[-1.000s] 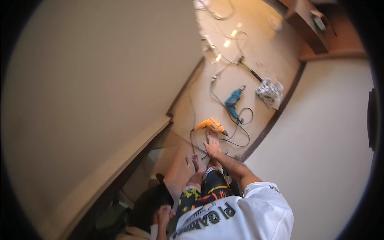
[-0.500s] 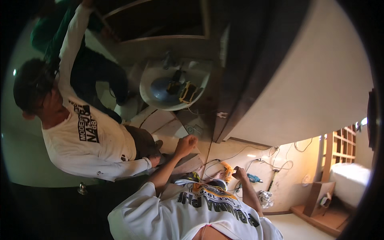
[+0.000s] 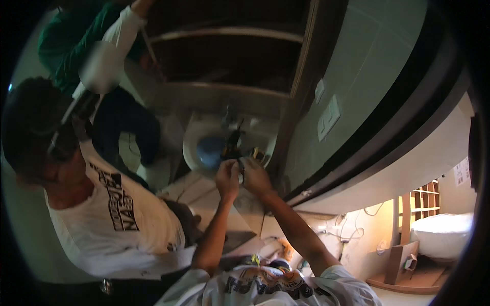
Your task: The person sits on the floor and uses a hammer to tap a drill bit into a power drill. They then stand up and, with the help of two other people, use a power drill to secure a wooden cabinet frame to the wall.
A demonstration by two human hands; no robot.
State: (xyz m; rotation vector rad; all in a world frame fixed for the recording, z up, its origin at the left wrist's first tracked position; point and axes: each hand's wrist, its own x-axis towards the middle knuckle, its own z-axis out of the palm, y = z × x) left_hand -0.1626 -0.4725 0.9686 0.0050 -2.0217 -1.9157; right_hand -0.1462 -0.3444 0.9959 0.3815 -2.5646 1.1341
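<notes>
My left hand [image 3: 227,177] and my right hand [image 3: 255,177] are raised close together at the near edge of the white washbasin [image 3: 188,140]. Both have their fingers curled in a pinch. Something small sits between the fingertips, too small and dim to name. Just beyond my hands, a dark power tool [image 3: 232,143] with yellow parts rests in the basin. Beside it, partly hidden by my right hand, is a yellow-and-black tool or battery [image 3: 259,153]. A blue round shape [image 3: 209,151] shows in the bowl, and the faucet [image 3: 228,118] stands behind.
At left, a person in a white long-sleeved shirt [image 3: 135,214] reaches up; another in green [image 3: 61,43] stands behind. An open dark cabinet [image 3: 224,61] hangs above the basin. A switch plate [image 3: 328,117] and dark door frame [image 3: 367,148] are at right. Cords [image 3: 352,234] lie on the floor.
Both my hands have come up and forward, meeting in front of the basin. The view has swung, showing more of the cabinet and the switch wall. The person in white has shifted slightly.
</notes>
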